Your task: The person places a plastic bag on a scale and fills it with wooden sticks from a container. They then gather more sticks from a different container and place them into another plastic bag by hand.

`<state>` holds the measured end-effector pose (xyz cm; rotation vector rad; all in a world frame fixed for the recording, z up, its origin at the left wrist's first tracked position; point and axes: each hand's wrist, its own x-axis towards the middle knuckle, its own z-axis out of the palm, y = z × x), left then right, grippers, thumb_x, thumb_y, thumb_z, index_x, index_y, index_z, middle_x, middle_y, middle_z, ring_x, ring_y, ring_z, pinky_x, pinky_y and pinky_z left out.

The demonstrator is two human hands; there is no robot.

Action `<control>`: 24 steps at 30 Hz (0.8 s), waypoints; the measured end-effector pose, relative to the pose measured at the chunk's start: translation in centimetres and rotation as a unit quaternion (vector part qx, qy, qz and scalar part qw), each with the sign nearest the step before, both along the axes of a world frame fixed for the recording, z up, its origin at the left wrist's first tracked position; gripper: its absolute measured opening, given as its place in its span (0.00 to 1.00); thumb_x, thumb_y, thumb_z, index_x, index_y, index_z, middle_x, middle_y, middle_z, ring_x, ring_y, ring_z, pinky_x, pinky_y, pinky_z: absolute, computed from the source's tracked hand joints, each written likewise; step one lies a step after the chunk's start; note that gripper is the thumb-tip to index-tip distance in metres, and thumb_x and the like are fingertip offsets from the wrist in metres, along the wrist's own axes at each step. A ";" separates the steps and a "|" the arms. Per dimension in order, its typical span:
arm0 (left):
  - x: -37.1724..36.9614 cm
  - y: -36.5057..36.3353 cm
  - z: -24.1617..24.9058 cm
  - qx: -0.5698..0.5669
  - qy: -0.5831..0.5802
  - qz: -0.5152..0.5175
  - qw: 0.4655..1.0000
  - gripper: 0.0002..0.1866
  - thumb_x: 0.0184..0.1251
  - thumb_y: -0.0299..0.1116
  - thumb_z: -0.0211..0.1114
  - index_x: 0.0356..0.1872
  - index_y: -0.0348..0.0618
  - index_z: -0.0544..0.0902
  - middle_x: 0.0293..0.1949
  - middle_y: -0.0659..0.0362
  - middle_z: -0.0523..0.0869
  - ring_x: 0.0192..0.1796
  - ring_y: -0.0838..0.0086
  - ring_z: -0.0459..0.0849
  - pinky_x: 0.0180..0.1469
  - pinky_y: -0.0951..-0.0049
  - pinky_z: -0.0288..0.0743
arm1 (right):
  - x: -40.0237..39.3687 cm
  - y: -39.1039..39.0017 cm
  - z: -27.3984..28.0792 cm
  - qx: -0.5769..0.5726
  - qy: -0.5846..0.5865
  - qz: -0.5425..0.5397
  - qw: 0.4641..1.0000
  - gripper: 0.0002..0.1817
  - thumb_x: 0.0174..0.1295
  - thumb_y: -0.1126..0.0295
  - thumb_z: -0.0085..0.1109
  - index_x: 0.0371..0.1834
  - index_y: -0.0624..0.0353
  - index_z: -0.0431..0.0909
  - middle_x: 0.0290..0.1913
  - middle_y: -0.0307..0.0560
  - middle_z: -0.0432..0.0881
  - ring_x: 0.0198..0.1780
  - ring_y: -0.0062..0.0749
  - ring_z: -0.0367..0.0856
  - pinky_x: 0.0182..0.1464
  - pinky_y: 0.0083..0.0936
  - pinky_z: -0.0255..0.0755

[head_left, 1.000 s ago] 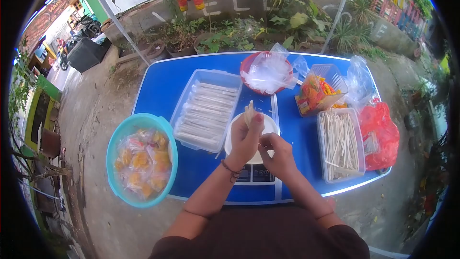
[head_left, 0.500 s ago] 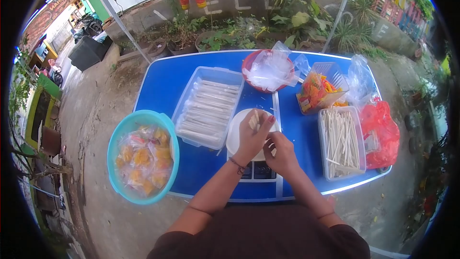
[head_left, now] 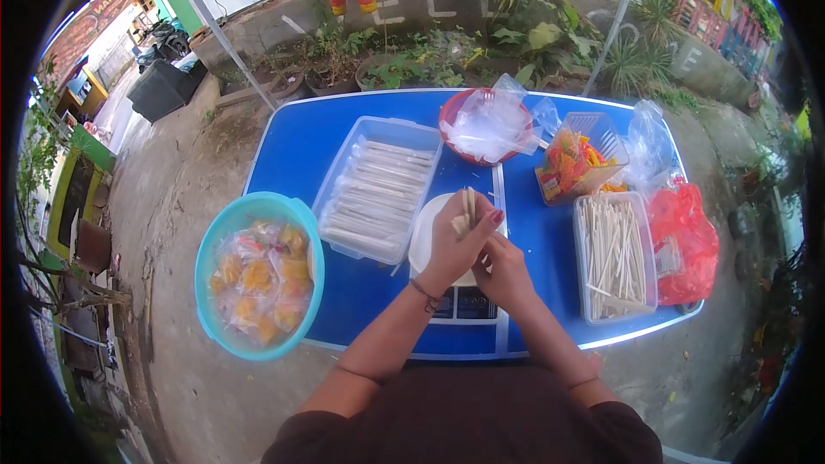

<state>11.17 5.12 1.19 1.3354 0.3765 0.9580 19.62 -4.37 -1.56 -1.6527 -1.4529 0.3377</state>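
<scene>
My left hand (head_left: 458, 245) is closed around a small bundle of pale sticks (head_left: 467, 206), whose ends stand up past the fingers. Close against it, my right hand (head_left: 504, 271) has its fingers curled together near the lower part of the bundle; what they pinch is hidden. Both hands are over a kitchen scale (head_left: 475, 306) with a round white plate (head_left: 421, 245) on top. To the left, a clear plastic box (head_left: 322, 215) contains several sticks in plastic wrapping (head_left: 382, 176). On the right, another clear box (head_left: 646, 245) is filled with loose pale sticks (head_left: 612, 249).
A turquoise basin (head_left: 206, 292) with bagged yellow-orange items stands at left. Along the back sit a red bowl (head_left: 453, 144) of clear plastic bags and a basket (head_left: 606, 142) of orange and yellow packets. A red plastic bag (head_left: 692, 241) lies right, on the blue table (head_left: 352, 309).
The bundle in my left hand has turned more upright. My right hand stays beside it, and the view has shifted slightly.
</scene>
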 end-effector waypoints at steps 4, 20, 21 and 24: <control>-0.1 -0.5 -1.0 -0.032 0.005 0.010 0.999 0.10 0.67 0.34 0.69 0.36 0.41 0.77 0.27 0.67 0.79 0.27 0.88 0.75 0.27 0.86 0.68 | -0.2 -0.4 0.9 0.021 -0.065 -0.026 0.997 0.14 0.54 0.80 0.64 0.44 0.67 0.76 0.36 0.56 0.79 0.36 0.52 0.81 0.38 0.36 0.78; -0.1 1.7 -1.0 -0.304 -0.119 -0.110 0.939 0.20 0.77 0.51 0.53 0.30 0.48 0.69 0.21 0.66 0.68 0.24 0.83 0.67 0.29 0.79 0.62 | 0.1 -0.8 1.3 0.010 0.001 -0.015 1.000 0.10 0.59 0.73 0.67 0.40 0.67 0.81 0.33 0.51 0.83 0.26 0.35 0.81 0.31 0.28 0.75; -0.4 2.0 -1.0 -0.331 -0.141 -0.129 0.924 0.20 0.77 0.52 0.54 0.31 0.48 0.69 0.21 0.65 0.68 0.25 0.82 0.67 0.30 0.79 0.63 | 0.0 -0.9 1.4 0.001 0.001 -0.008 1.000 0.09 0.61 0.71 0.67 0.39 0.67 0.81 0.31 0.50 0.84 0.25 0.33 0.80 0.30 0.27 0.74; -1.1 2.5 -2.0 -0.418 -0.158 -0.159 0.880 0.19 0.77 0.51 0.52 0.35 0.45 0.70 0.28 0.62 0.74 0.30 0.77 0.73 0.36 0.77 0.69 | -0.5 -1.4 2.2 -0.098 0.170 0.027 0.980 0.10 0.66 0.67 0.63 0.37 0.66 0.80 0.25 0.47 0.83 0.22 0.25 0.77 0.28 0.24 0.72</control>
